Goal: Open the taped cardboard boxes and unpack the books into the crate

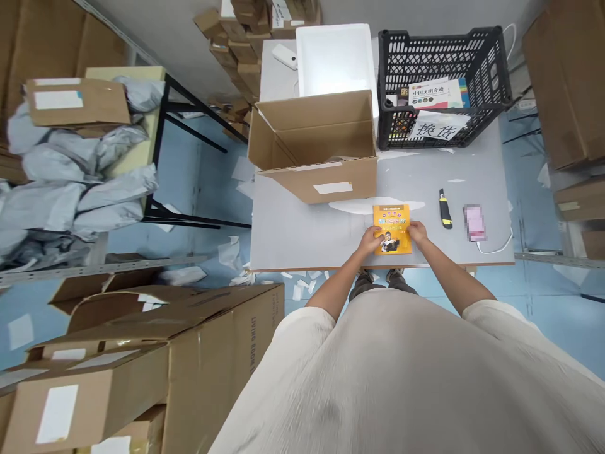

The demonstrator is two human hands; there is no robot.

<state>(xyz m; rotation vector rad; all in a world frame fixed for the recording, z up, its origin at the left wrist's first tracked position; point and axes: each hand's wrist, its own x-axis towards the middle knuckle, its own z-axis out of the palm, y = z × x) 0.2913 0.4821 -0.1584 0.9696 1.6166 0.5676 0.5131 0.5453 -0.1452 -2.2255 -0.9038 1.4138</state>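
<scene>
A yellow-orange book (393, 230) with printed lettering and a small picture on its cover is at the front of the grey table (302, 236). My left hand (370, 239) grips its left edge, thumb over the cover. At the opposite edge, my right hand (418, 232) is closed on the book too. Just beyond stands an open cardboard box (326, 180) with flaps raised; most of its inside is hidden. To the right of the book lie a black and yellow box cutter (445, 209) and a pink, blurred phone (474, 222) with a white cable.
A black plastic crate (482, 120) holding books stands at the back right, beside a white foam box (334, 60). Grey parcels (61, 164) are piled on the left. Large cartons (222, 353) stand at the lower left, and paper scraps (230, 253) litter the blue floor.
</scene>
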